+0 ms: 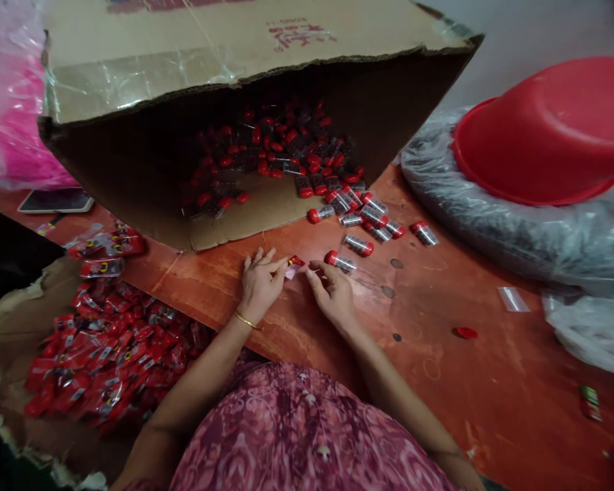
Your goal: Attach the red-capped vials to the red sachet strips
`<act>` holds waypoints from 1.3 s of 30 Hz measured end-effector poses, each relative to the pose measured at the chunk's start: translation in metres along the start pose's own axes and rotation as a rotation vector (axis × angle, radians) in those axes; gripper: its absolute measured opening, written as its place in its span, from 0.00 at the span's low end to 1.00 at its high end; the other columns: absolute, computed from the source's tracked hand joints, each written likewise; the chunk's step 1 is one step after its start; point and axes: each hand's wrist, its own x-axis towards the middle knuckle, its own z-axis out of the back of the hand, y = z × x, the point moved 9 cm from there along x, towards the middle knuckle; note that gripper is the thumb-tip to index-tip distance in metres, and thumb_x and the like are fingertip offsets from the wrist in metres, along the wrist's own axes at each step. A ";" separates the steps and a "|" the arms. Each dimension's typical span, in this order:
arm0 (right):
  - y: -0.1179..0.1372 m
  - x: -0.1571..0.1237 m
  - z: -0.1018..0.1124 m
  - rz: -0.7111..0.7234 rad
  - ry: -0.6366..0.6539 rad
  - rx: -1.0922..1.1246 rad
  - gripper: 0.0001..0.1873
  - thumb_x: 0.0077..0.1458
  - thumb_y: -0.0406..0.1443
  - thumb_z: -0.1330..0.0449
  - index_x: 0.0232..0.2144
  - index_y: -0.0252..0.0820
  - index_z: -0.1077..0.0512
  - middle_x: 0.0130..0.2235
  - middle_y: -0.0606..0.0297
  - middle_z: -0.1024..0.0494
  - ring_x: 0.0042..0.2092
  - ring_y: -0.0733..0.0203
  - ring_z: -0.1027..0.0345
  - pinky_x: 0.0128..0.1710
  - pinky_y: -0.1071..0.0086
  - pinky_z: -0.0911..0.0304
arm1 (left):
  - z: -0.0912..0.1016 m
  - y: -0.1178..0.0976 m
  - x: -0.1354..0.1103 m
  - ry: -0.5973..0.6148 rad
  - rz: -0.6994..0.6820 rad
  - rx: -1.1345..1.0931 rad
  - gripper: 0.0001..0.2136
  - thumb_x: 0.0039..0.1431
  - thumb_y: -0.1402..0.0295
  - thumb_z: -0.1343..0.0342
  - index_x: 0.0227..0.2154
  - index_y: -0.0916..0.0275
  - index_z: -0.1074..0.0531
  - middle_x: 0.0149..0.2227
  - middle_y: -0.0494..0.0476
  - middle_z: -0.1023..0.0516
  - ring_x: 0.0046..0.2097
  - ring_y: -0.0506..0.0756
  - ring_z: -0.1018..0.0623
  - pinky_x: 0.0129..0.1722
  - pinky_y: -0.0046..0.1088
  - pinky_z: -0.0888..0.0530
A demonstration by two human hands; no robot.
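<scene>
Both hands meet over the table near its front edge. My left hand (260, 285) wears a thin gold bangle and pinches a small red-and-clear printed plastic wrapper (295, 262) between thumb and forefinger. Opposite it, my right hand (332, 293) has thumb and fingertips closed at the wrapper's other side. Just beyond the right hand lies a small clear tube with a red cap (340, 261). More such tubes (359, 245) are scattered behind it and spill from a large cardboard box (256, 225) lying on its side.
Below left, an open carton (10, 327) holds many red-wrapped packs (107, 348). A red tub (547, 129) sits on a plastic-wrapped bundle (491, 232) at right. A phone (56, 200), a loose red cap (465, 333) and a clear plastic piece (513, 299) lie on the table (440, 395).
</scene>
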 end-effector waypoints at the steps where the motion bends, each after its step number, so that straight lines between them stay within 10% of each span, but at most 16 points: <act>1: -0.004 0.002 -0.006 -0.074 0.024 0.117 0.15 0.53 0.45 0.44 0.37 0.40 0.28 0.35 0.59 0.22 0.34 0.58 0.30 0.34 0.65 0.36 | 0.002 -0.003 0.000 -0.002 -0.008 -0.028 0.14 0.60 0.64 0.53 0.44 0.54 0.26 0.54 0.59 0.29 0.58 0.64 0.34 0.57 0.53 0.43; 8: -0.010 0.011 -0.026 -0.278 -0.005 0.564 0.17 0.49 0.48 0.42 0.21 0.40 0.31 0.20 0.70 0.30 0.22 0.67 0.40 0.24 0.73 0.42 | 0.013 0.005 -0.007 -0.086 0.162 -0.427 0.22 0.56 0.58 0.48 0.51 0.63 0.33 0.52 0.65 0.27 0.53 0.59 0.28 0.51 0.38 0.33; 14: -0.012 0.008 -0.026 -0.325 0.064 0.480 0.22 0.49 0.51 0.46 0.18 0.40 0.34 0.18 0.70 0.33 0.21 0.67 0.42 0.22 0.73 0.45 | -0.021 0.020 -0.003 0.126 0.355 -0.672 0.15 0.52 0.56 0.47 0.22 0.64 0.29 0.21 0.55 0.24 0.23 0.52 0.26 0.23 0.24 0.34; 19: -0.024 0.007 -0.005 -0.360 -0.007 0.322 0.21 0.48 0.52 0.46 0.21 0.39 0.32 0.19 0.69 0.33 0.23 0.65 0.42 0.24 0.72 0.46 | -0.002 0.018 -0.001 0.062 0.256 -0.102 0.17 0.57 0.58 0.52 0.20 0.63 0.29 0.24 0.59 0.24 0.30 0.55 0.25 0.28 0.28 0.34; 25: -0.042 0.010 0.002 -0.335 -0.025 0.240 0.23 0.43 0.54 0.43 0.16 0.42 0.37 0.16 0.71 0.39 0.21 0.65 0.46 0.22 0.70 0.49 | -0.002 0.002 -0.002 0.143 0.157 0.061 0.14 0.57 0.64 0.53 0.43 0.63 0.30 0.38 0.62 0.23 0.40 0.59 0.24 0.39 0.34 0.29; 34: -0.041 0.002 0.014 -0.402 -0.095 0.195 0.21 0.41 0.54 0.42 0.22 0.41 0.31 0.18 0.65 0.31 0.23 0.59 0.38 0.22 0.67 0.45 | 0.017 -0.001 -0.001 -0.013 0.176 0.058 0.30 0.57 0.58 0.52 0.60 0.66 0.49 0.62 0.73 0.47 0.56 0.67 0.35 0.52 0.48 0.35; 39: -0.045 0.002 0.005 -0.401 -0.138 0.347 0.22 0.39 0.52 0.40 0.29 0.40 0.29 0.22 0.67 0.30 0.24 0.61 0.38 0.25 0.67 0.42 | 0.005 -0.015 -0.006 0.045 0.135 -0.418 0.18 0.55 0.55 0.50 0.39 0.62 0.26 0.42 0.61 0.22 0.45 0.59 0.26 0.47 0.37 0.32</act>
